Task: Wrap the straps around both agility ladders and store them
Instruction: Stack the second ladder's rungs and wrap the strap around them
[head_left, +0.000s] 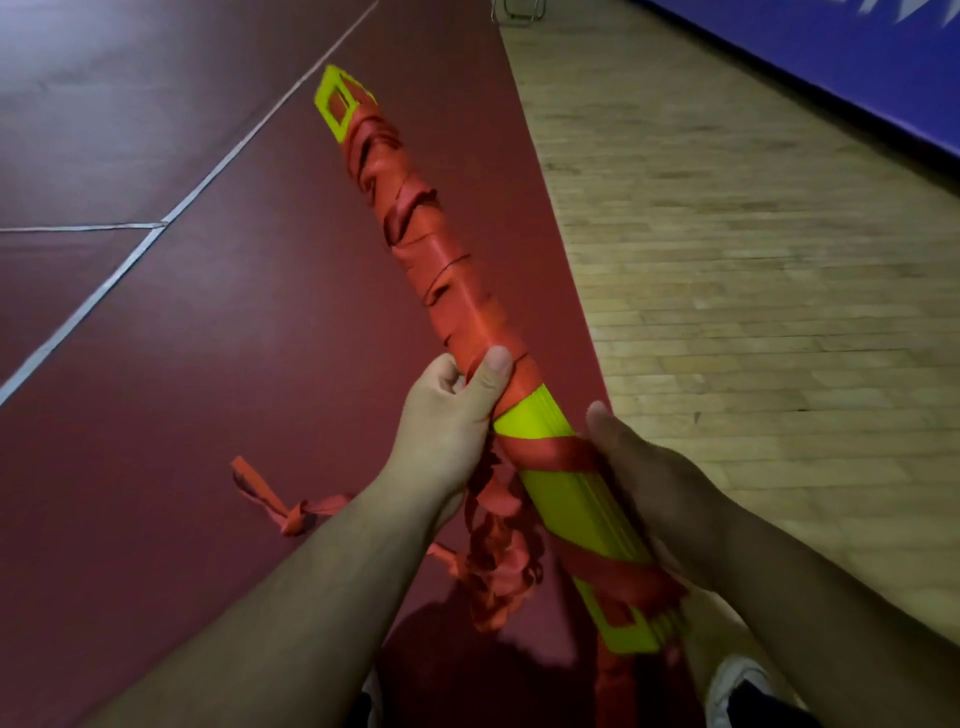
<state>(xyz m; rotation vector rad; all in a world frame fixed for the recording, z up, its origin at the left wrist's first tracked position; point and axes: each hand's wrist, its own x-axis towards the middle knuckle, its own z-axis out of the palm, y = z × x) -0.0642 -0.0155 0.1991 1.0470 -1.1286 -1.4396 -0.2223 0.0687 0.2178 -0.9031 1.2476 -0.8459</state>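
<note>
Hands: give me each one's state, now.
Left hand: grips the agility ladder bundle, thumb pressing the orange strap.
Right hand: holds the same bundle lower down.

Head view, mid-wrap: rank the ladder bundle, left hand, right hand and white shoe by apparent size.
1. ladder bundle, spanning most of the frame.
2. left hand and right hand: alike, not ranked apart.
3. white shoe, smallest, though cut off at the frame edge and farther away, so unsure.
</note>
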